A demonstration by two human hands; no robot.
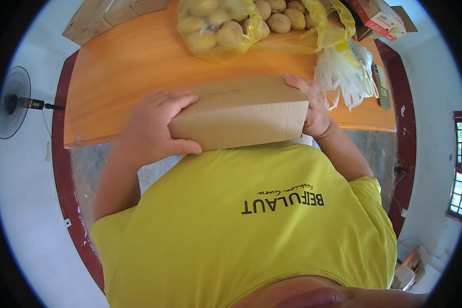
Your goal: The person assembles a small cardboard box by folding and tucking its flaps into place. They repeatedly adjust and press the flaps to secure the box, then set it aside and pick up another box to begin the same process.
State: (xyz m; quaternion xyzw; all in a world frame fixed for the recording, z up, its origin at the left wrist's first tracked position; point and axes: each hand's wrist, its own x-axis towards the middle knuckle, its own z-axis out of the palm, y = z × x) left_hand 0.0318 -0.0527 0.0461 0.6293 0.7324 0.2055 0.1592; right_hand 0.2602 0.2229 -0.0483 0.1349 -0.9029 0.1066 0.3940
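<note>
A brown cardboard box [244, 115] is held between my two hands, close against my yellow shirt at the table's near edge. My left hand [161, 123] grips its left end, thumb along the near side and fingers over the top. On the right end, my right hand [313, 105] presses with its fingers at the far top corner; part of that hand is behind the box. A seam runs along the box's top face. What is inside the box cannot be seen.
On the orange table [113, 97], a yellow plastic bag [215, 31] of potatoes [280, 23] lies at the far side. White plastic bags [344, 74] and a phone-like flat thing [381, 87] lie right. Cardboard boxes [113, 15] stand far left, a red-white box [382, 20] far right.
</note>
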